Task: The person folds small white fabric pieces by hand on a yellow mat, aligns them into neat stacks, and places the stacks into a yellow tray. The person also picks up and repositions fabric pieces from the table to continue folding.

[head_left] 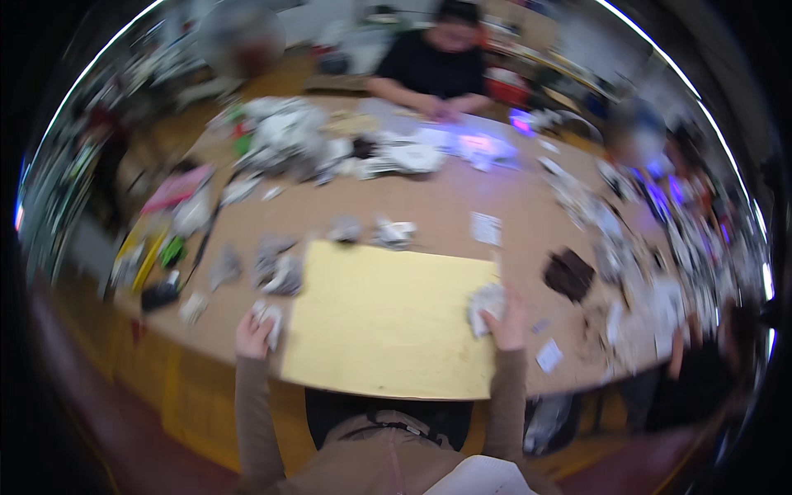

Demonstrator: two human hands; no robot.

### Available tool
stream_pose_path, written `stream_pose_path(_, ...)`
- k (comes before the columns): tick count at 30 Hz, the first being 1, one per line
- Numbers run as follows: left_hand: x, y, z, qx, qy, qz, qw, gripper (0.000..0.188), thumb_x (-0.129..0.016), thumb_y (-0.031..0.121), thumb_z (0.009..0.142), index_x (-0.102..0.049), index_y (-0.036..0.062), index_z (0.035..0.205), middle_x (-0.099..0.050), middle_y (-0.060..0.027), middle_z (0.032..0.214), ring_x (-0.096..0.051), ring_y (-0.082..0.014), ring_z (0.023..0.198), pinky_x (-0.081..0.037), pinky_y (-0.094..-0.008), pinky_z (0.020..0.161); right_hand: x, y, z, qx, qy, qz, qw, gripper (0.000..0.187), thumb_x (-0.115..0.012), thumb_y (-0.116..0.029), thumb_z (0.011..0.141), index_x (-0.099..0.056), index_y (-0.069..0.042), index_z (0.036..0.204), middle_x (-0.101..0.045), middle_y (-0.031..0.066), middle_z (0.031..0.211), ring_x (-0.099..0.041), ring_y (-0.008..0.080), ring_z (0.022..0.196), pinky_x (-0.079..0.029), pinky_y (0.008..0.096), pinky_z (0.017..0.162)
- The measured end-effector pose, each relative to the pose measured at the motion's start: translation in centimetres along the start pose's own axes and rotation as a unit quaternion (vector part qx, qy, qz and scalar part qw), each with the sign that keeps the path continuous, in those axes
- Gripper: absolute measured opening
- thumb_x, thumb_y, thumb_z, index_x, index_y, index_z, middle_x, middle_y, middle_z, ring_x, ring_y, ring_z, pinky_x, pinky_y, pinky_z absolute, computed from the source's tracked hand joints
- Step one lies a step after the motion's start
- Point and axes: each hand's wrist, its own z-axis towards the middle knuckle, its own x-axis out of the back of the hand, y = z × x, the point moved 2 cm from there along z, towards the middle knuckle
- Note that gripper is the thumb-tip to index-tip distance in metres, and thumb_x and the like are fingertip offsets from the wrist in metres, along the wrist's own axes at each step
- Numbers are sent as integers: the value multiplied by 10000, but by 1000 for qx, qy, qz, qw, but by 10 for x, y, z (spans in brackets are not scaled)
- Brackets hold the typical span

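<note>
A pale yellow rectangular sheet point(392, 326) lies on the brown table at its near edge, in front of me. Just left of the sheet, my left hand point(252, 337) is closed on a small white cloth-like piece point(273, 317). My right hand point(510, 323), at the sheet's right edge, grips a crumpled light grey bundle point(483, 304) that looks like fabric. Blur hides the exact kind of both pieces. Grey crumpled bundles point(285, 274) sit beyond my left hand, and two smaller ones, a grey bundle point(345, 228) and a whitish bundle point(394, 233), rest past the sheet's far edge.
Across the brown table point(412, 205) a person in black point(433, 66) works beside a purple-lit patch point(478, 147). A large white heap point(285, 132) lies far left. To the right are a dark brown bundle point(569, 275), white paper slips point(549, 355) and scattered pale pieces. A yellow tray point(148, 264) stands left.
</note>
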Motion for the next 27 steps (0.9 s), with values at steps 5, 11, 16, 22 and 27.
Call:
stream_pose_path(5, 27, 14, -11, -23, 100, -147, 984, 549, -559, -110, 873, -392, -35, 1390, -578, -135, 1268, -594, -237, 1149, -479, -337, 989, 3, 21, 9, 11, -43, -6, 999, 912, -823, -147, 680, -364, -17, 1458, -453, 235, 1405, -416, 407, 1288, -325, 464, 1097)
stream_pose_path(11, 86, 87, 5, -104, 190, -120, 969, 562, -533, -136, 859, -372, -37, 1389, -536, -166, 1309, -567, -270, 1199, -483, -377, 1020, -2, 42, 13, -44, -67, 112, 991, 900, -780, -14, 699, -333, -13, 1480, -385, 207, 1481, -350, 342, 1378, -255, 421, 1156)
stream_pose_path(16, 210, 154, 122, -194, 211, -179, 941, 494, -516, -133, 869, -395, -74, 1345, -544, -198, 1267, -584, -310, 1175, -493, -411, 1027, 0, 31, 13, -63, -53, 103, 991, 918, -786, 4, 677, -341, -18, 1479, -384, 199, 1484, -356, 338, 1375, -260, 414, 1157)
stream_pose_path(22, 321, 189, 223, -188, 269, 344, 880, 576, -681, 66, 854, -455, 27, 1383, -599, -161, 1209, -625, -235, 1007, -527, -350, 864, 3, 12, 9, -69, -8, 31, 997, 969, -812, -2, 627, -356, -41, 1482, -413, 199, 1465, -389, 341, 1353, -278, 405, 1150)
stream_pose_path(27, 190, 153, 150, -95, 111, 61, 987, 416, -641, 171, 918, -550, 41, 1303, -651, -81, 1152, -622, -179, 979, -482, -278, 867, -8, 15, 11, -135, -46, 231, 962, 1000, -802, 7, 599, -336, -30, 1484, -461, 192, 1422, -451, 303, 1306, -350, 393, 1113)
